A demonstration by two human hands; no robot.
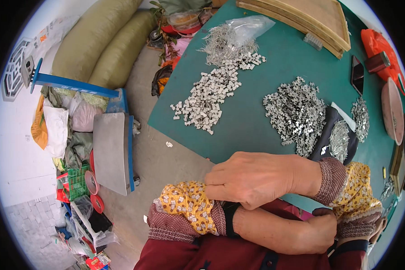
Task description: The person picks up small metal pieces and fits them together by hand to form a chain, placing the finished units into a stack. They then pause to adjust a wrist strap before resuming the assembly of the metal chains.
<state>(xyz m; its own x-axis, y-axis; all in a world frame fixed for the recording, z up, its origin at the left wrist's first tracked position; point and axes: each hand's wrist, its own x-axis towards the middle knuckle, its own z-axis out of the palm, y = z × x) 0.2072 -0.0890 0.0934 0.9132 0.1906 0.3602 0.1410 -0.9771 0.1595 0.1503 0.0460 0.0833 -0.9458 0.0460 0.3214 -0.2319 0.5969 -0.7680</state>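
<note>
My forearms cross in front of my dark red top. My right hand [252,177] reaches over to the left, its fingers closed on the edge of the yellow flowered oversleeve [189,207] on my left arm. Below it, my left hand [321,231] is curled closed beside the right oversleeve [355,189]; what it may hold is hidden, with a dark edge showing by the thumb. Beyond my hands on the green table [243,130] lie a pile of small notched metal pieces [294,112] and a dark pouch-like thing [321,139] carrying thin metal pins [339,141].
Farther left lie more metal pieces [207,99] and pins by a clear plastic bag [252,29]. Wooden trays [301,22], a phone [357,74], a red bag [377,45] and a pink bowl [392,110] line the far and right sides. A platform scale [112,153] stands left.
</note>
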